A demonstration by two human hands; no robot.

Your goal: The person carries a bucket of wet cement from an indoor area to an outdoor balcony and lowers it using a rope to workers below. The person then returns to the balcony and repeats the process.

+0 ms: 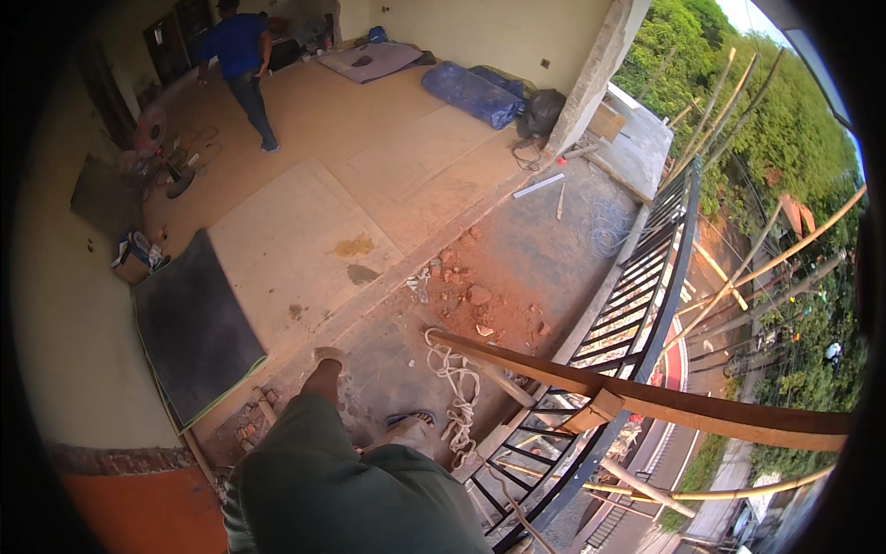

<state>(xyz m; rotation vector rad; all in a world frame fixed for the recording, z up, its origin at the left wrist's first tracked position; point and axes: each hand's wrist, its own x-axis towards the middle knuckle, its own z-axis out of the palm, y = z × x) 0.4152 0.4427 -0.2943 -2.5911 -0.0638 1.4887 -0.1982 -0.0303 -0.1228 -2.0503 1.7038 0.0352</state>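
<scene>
Neither of my hands shows in the head view. My legs in green shorts (355, 489) come in from the lower edge. One sandalled foot (413, 421) stands on the grey balcony floor. Just right of it hangs a tangled off-white rope (459, 397), looped at the near end of a long wooden beam (554, 369). The beam lies across the black metal railing (681, 245), with a short wood block (595, 409) beneath it at the rail. A thin cord (512, 499) runs down toward the lower edge.
Red rubble (478, 295) lies ahead on the balcony, near a coil of wire (609, 229). A dark mat (198, 328) and a standing fan (152, 134) are at left. Another person in blue (235, 46) is inside. Bamboo poles (757, 258) stand beyond the railing, above a drop.
</scene>
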